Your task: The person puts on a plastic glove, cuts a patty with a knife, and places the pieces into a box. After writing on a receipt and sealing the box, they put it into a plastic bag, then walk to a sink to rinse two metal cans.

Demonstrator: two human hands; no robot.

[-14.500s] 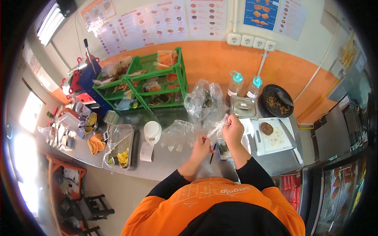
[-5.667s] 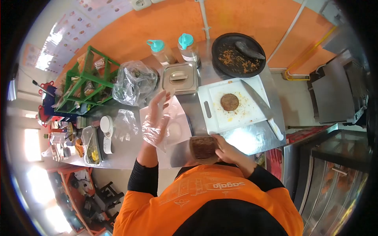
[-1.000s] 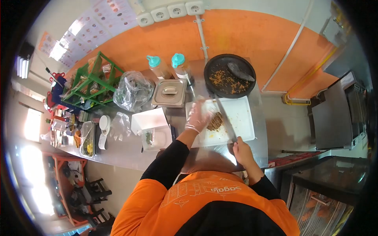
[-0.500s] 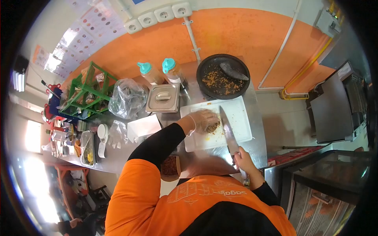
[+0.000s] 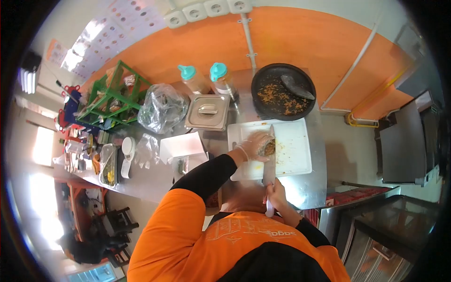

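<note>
Head view: left hand (image 5: 253, 144) pins patty (image 5: 269, 148); right hand (image 5: 274, 193) grips knife (image 5: 270, 160); mortar (image 5: 283, 91) holds crumbs.

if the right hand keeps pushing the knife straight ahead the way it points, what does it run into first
Probably the brown patty on the white cutting board, held by the gloved left hand. The knife in the right hand points up along it; past that is the black stone mortar. Depth is unclear.

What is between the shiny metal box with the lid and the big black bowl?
In the head view, the bare steel counter lies between the lidded metal container and the black stone mortar; the white cutting board's corner sits just below the gap.
</note>
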